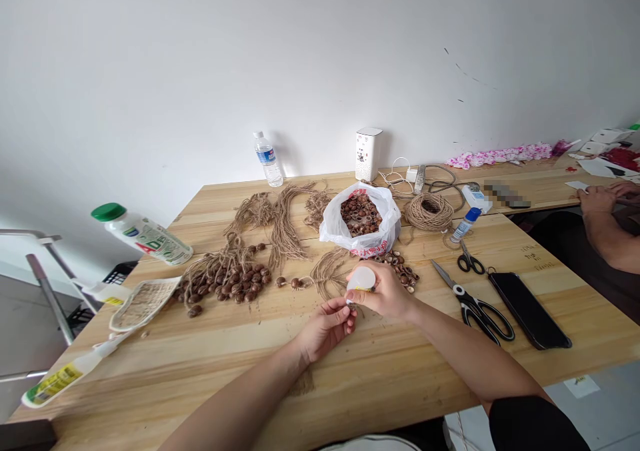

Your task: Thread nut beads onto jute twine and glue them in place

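Observation:
My right hand (384, 292) is closed around a translucent white glue bottle (361, 278), tipped with its nozzle down. The nozzle meets a small brown nutshell (352, 306), pinched in the fingertips of my left hand (326, 330); the fingers partly hide it. Behind my hands lies a bundle of twine strands (330, 271), and two strung nuts (296, 283) rest to its left. Loose half shells (407, 274) are heaped just beyond my right hand. A white plastic bag (336, 228) full of brown shells stands farther back.
To the left are a pile of nuts on twine (245, 281), a woven tray (145, 304), a glue bottle (60, 381) and a green-capped bottle (145, 234). Large scissors (470, 301), a black phone (530, 308) and a twine roll (429, 212) lie right. A co-worker's hands (600, 201) are far right.

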`<state>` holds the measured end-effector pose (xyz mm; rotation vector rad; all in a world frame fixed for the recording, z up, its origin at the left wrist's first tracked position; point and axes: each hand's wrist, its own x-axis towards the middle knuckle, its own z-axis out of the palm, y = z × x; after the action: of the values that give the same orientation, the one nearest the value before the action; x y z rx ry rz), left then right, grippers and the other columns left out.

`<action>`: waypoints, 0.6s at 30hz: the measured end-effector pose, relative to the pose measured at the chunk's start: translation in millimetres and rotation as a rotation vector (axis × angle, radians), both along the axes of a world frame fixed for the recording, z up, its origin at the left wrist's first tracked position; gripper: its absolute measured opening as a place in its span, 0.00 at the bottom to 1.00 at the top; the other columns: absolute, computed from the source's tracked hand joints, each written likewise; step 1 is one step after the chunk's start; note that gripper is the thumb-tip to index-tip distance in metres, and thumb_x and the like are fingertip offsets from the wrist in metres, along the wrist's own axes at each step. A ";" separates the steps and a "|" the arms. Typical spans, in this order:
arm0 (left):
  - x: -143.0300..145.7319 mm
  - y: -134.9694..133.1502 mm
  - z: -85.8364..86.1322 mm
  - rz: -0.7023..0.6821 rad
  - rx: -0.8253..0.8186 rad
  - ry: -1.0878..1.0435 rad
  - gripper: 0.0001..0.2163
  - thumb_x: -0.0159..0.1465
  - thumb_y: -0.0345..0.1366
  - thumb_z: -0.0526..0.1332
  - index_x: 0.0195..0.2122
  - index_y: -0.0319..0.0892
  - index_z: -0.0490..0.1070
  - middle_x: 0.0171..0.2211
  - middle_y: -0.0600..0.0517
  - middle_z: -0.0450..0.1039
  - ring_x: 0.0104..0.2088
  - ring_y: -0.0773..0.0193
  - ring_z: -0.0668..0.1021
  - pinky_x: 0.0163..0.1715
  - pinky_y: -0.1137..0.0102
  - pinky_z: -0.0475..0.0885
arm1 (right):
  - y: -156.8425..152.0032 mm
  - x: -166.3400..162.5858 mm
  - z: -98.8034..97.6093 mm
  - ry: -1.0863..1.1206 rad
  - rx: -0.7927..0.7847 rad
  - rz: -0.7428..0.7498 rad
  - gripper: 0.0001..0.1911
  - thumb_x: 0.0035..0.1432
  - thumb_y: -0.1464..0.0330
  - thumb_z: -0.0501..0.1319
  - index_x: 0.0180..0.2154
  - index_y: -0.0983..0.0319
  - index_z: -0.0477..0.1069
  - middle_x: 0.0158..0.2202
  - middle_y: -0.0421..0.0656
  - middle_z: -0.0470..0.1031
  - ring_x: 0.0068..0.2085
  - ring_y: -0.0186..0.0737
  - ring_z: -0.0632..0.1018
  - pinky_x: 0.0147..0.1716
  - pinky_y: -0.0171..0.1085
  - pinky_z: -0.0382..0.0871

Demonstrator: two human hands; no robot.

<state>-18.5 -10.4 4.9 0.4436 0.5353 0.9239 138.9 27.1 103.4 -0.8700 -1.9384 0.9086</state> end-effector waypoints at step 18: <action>-0.9 0.4 -1.7 -0.009 0.002 0.003 0.05 0.53 0.27 0.66 0.32 0.40 0.77 0.27 0.50 0.76 0.25 0.70 0.72 0.26 0.75 0.65 | 4.0 2.5 -4.9 -0.017 0.023 -0.025 0.16 0.47 0.59 0.67 0.29 0.66 0.70 0.25 0.41 0.69 0.26 0.34 0.68 0.25 0.32 0.62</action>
<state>-19.4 -10.0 3.2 0.4483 0.5347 0.9155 141.5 31.1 98.5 -0.8887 -1.9445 0.8652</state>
